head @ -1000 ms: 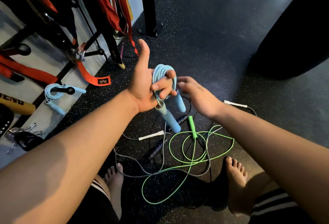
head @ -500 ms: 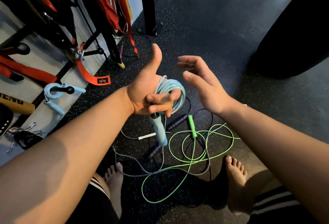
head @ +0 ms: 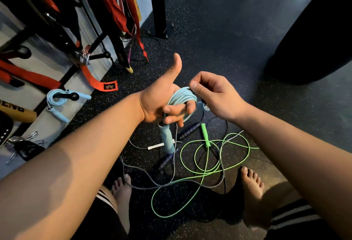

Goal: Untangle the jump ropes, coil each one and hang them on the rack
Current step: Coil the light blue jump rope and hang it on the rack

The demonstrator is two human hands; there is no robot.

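Fingers of the right hand (head: 217, 94), spread and clear of the rope half a second ago, now pinch the top of the light blue rope coil (head: 182, 96) at 1 o'clock from the left hand (head: 158, 102). The left hand has barely shifted: thumb up, fingers curled through the coil and gripping it, with one blue handle (head: 167, 138) hanging at 6 o'clock below the fist. The green rope (head: 209, 171) and grey rope (head: 133, 184) lie tangled on the floor (head: 219, 30) at 6 o'clock, unmoved, between two bare feet. The rack (head: 62, 79) fills 9 to 11 o'clock, a second blue rope (head: 55, 102) hanging on its peg. Bare floor opens at 12 to 1 o'clock, between a black post (head: 157, 5) and a dark bag (head: 314, 39).
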